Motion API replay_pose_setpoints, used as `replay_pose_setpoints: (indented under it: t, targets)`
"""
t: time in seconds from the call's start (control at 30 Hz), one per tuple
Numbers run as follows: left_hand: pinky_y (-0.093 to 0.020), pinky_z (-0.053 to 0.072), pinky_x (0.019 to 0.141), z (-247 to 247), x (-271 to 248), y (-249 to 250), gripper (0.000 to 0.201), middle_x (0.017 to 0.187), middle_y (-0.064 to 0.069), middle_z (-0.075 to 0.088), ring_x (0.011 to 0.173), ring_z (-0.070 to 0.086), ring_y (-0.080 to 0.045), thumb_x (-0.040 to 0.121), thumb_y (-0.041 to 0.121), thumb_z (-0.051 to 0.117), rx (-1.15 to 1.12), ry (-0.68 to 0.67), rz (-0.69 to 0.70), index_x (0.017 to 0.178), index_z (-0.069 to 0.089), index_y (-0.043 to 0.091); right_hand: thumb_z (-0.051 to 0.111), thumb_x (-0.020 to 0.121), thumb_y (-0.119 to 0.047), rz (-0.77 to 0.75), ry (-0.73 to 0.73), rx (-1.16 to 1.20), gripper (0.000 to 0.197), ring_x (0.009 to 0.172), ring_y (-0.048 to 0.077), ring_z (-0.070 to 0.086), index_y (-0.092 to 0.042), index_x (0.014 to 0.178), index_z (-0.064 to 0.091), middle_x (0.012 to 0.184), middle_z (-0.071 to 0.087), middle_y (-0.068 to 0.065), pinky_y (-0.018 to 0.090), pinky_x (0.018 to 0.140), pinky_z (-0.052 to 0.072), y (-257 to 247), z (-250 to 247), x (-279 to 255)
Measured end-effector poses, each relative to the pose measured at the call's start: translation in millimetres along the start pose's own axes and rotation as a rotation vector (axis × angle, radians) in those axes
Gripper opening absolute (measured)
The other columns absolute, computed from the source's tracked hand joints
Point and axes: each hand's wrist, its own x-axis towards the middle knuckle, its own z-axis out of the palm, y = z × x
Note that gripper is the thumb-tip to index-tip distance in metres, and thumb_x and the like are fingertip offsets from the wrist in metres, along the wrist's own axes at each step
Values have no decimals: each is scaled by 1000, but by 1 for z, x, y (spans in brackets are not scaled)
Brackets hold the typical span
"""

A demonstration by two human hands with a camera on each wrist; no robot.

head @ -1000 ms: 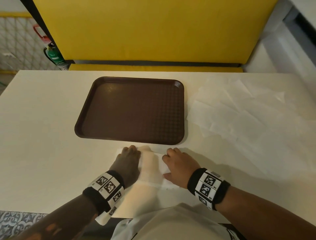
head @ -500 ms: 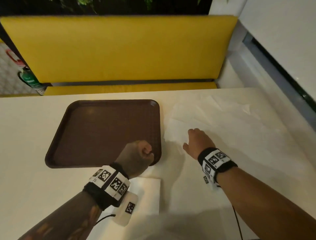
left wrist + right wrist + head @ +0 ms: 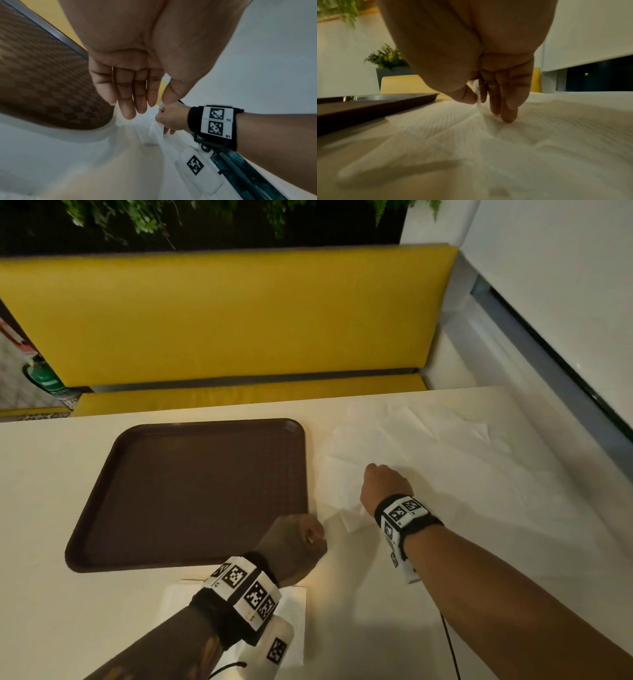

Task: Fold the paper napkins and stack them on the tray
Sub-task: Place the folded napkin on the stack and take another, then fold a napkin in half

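I see the spread unfolded napkins (image 3: 462,474) right of the bare brown tray (image 3: 191,491), a folded napkin (image 3: 294,621) below it; my right hand (image 3: 383,487) pinches one sheet's fold, my left hand (image 3: 294,546) loosely curled, holding nothing.

Both forearms reach forward, each wrist wrapped in a black band with white square-patterned markers. The left hand (image 3: 294,542) hangs in the air with its palm turned inward, fingers (image 3: 127,94) loosely bent together and holding nothing. The right hand (image 3: 385,484) reaches farther out and is turned palm down, its thumb and forefinger pinched together on a thin white fold while the other fingertips (image 3: 508,116) press downward.
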Motion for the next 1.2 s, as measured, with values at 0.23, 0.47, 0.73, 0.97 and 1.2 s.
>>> replay_pose_setpoints:
  t: [0.23, 0.47, 0.73, 0.97, 1.2]
  targets:
    - [-18, 47, 84, -7, 15, 15, 38, 106, 14, 52, 101, 55, -6, 84, 29, 67, -165, 36, 57, 119, 53, 21, 43, 93, -19, -65, 173, 319, 15, 83, 27, 52, -7, 96, 51, 90, 57, 6, 31, 68, 37, 3, -45, -29]
    - [-39, 41, 106, -32, 28, 15, 97, 142, 0, 44, 128, 45, -15, 63, 61, 74, -650, 124, -58, 140, 33, 19, 52, 83, -15, -280, -66, 1376, 23, 67, 22, 47, 3, 74, 42, 73, 46, 13, 30, 66, 35, 12, -127, -89]
    - [-61, 34, 106, -51, 9, 26, 123, 136, -15, 49, 124, 48, -32, 40, 68, 81, -1281, -106, 14, 140, 35, 12, 77, 56, -29, -400, -473, 1949, 60, 64, 19, 38, -15, 72, 20, 74, 28, 3, 26, 57, 40, 33, -139, -90]
    - [-65, 39, 99, -69, -8, 48, 97, 136, -20, 50, 123, 49, -43, 62, 57, 77, -1251, -274, 196, 140, 38, 15, 51, 81, -27, -232, -433, 1922, 19, 66, 16, 43, -18, 72, 37, 76, 39, 1, 28, 56, 43, 17, -133, -92]
    - [-32, 54, 77, -65, -16, 52, 64, 104, -6, 68, 95, 66, -22, 69, 38, 73, -1348, -340, 206, 121, 51, 8, 54, 88, -30, -204, -309, 1888, 20, 90, 29, 41, -13, 81, 47, 95, 44, 14, 40, 76, 35, -8, -123, -94]
